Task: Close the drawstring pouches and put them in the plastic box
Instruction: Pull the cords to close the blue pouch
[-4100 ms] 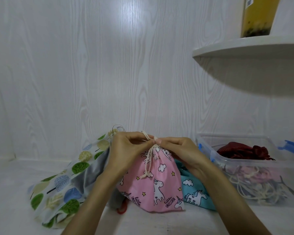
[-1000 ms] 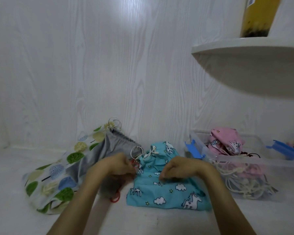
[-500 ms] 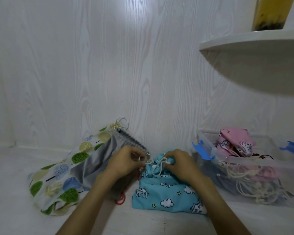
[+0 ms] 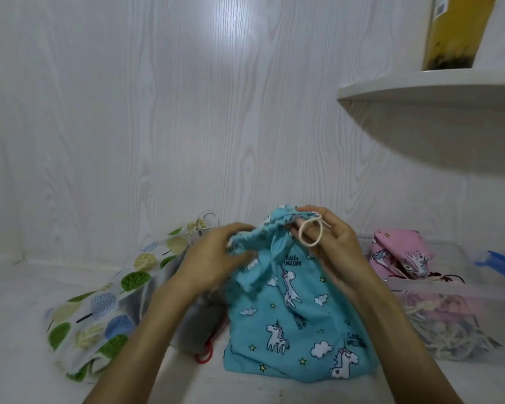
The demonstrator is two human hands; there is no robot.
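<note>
Both hands were busy at the mouth of the blue unicorn pouch [image 4: 292, 310], which stood at lower centre of the frame on the white surface [image 4: 21, 330]. The left hand [image 4: 213, 258] had its fingers curled round the bunched fabric on the left side of the opening, and the right hand [image 4: 333, 237] pinched the gathered rim on the right with a loop of cream drawstring [image 4: 311, 233] hanging over its fingers. The mouth looked only half gathered, so the likeliest trouble was uneven closing: pulling the cord on one side alone could have bunched the channel and jammed it, or the loop could have slid off the fingers and let the fabric spring open. Lifting the pouch before it was cinched might also have spilled whatever it held, though its contents were hidden. The plastic box [image 4: 449, 290] sat at the right edge, already holding the pink unicorn pouch [image 4: 400, 255] above a tangle of cords, leaving limited room on top. At lower left lay the tree-print pouch [image 4: 99, 310] and a grey pouch [image 4: 193, 325], unclosed as far as could be judged. Compared with half a second earlier, the blue pouch had been raised and stretched taller, and the hands had moved from the knot at its centre to the two sides of its rim.
</note>
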